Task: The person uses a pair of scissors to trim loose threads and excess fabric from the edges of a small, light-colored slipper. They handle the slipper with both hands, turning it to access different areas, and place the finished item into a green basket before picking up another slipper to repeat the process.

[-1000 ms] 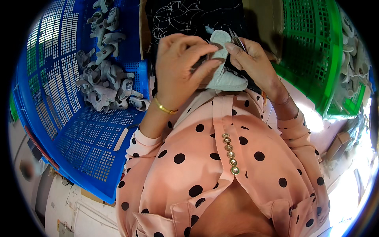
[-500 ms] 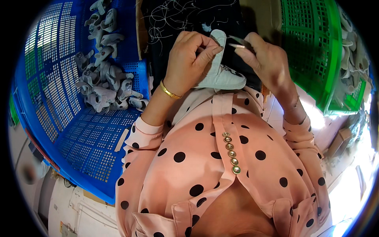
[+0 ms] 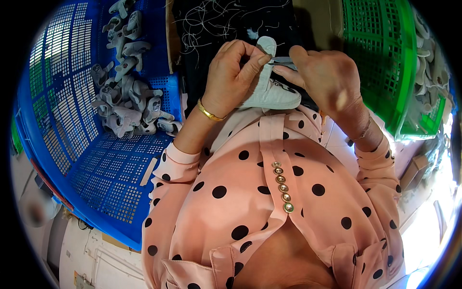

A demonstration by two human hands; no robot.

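A white stitched piece (image 3: 272, 98) with a long rounded tab and dark markings rests at my lap; its exact kind I cannot tell. My left hand (image 3: 228, 75) is closed on it, thumb and index finger pinched at the tab's left edge. In my right hand (image 3: 330, 79) is a pair of metal thread snips (image 3: 283, 61), gripped between thumb and fingers. The blades point left and lie across the tab, with their tips close by my left thumb. Whether the tips touch a thread is too small to make out.
At my left stands a big blue plastic basket (image 3: 108, 166) with a heap of grey-white stitched pieces (image 3: 127, 98). A green basket (image 3: 380, 62) is at my right, similar pieces beyond its wall. Loose white threads (image 3: 211, 19) lie on the dark cloth ahead.
My right hand has turned and moved left, bringing the snips from beside the tab to across it. The blades, spread before, are now closer together. My left hand has hardly moved.
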